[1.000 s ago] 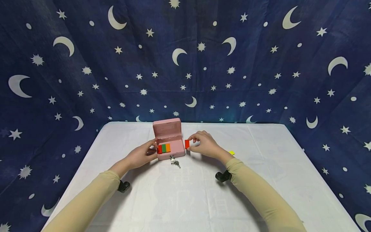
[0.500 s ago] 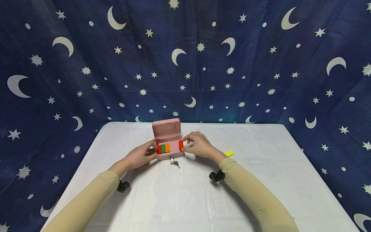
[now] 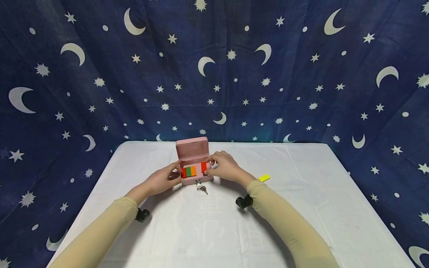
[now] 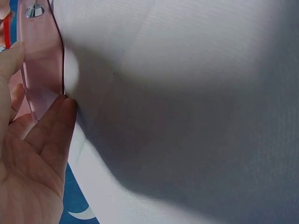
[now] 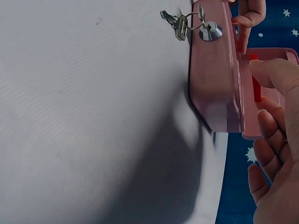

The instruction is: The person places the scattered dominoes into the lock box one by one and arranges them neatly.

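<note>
A pink cash box (image 3: 197, 180) stands with its lid (image 3: 192, 148) raised, and a red, a green (image 3: 188, 171) and an orange block (image 3: 193, 171) line up side by side in its left part. My left hand (image 3: 161, 180) grips the box's left end, its fingertips reaching over the wall beside the leftmost red block (image 3: 183, 173). Between thumb and fingertips, my right hand (image 3: 224, 166) pinches another flat red block (image 3: 203, 167), held upright over the right part of the box. In the right wrist view that pinched red block (image 5: 255, 79) shows edge-on.
Keys (image 3: 203, 189) hang from the lock (image 5: 211, 31) on the box's front. A yellow block (image 3: 264, 178) lies on the white tablecloth (image 3: 207, 230) to the right, near the right wrist. A dark blue curtain (image 3: 187, 74) with moons and stars hangs behind the table.
My right hand has carried its red block leftward, from just outside the box's right wall to over the inside. The yellow block has come into fuller view. My left hand stays put.
</note>
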Available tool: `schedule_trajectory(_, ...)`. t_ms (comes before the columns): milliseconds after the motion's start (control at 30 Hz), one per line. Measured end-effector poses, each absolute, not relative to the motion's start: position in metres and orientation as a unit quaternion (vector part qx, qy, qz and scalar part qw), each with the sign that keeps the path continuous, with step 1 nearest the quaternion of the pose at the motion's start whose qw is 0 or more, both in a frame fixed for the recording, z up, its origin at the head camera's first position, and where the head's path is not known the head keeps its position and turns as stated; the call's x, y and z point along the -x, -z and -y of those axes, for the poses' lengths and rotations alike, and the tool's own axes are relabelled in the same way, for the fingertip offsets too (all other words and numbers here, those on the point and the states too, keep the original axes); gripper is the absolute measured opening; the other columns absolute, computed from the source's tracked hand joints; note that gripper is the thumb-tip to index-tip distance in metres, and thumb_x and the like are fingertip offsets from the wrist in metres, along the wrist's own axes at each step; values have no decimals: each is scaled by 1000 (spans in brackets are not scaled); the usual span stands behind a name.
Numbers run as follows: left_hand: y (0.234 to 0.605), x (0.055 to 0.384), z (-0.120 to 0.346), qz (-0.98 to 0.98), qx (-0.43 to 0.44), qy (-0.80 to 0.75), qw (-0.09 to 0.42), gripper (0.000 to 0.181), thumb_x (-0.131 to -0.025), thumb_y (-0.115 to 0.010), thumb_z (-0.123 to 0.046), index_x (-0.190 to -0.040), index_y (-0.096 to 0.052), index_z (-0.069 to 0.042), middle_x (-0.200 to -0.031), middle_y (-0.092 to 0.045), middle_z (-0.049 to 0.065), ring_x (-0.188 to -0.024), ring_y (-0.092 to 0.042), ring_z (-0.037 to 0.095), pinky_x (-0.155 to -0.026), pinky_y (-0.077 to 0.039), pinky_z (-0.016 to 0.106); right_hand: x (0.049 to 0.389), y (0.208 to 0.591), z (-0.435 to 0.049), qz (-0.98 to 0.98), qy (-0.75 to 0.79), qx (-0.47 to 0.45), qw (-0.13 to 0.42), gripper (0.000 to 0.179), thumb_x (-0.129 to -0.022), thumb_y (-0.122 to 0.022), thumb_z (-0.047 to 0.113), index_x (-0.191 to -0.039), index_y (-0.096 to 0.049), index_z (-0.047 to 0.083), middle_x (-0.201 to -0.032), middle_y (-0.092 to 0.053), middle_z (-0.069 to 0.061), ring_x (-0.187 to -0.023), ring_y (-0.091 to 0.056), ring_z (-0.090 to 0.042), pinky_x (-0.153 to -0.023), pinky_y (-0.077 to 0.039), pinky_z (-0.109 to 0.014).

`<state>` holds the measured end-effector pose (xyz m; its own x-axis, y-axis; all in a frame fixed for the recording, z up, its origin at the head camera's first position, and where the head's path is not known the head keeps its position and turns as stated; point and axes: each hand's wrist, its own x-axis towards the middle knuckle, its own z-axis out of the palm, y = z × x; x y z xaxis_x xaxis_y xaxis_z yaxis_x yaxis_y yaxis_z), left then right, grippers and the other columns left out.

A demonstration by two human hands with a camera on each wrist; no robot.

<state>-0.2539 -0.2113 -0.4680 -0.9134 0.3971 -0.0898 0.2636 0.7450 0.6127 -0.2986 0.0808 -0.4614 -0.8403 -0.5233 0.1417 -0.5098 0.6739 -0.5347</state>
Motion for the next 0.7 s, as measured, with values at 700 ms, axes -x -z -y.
schedule_trajectory(700, 469, 255, 214, -929, -177, -306, 108, 83, -97, -69, -37, -162, -24, -10, -127, -56, 2, -128, -59, 27, -108, -45, 49, 311, 467, -54, -937, 193, 291, 0, 40, -80, -82, 45, -114, -76, 24, -100, -64, 7, -94, -46, -15, -80, -39, -33)
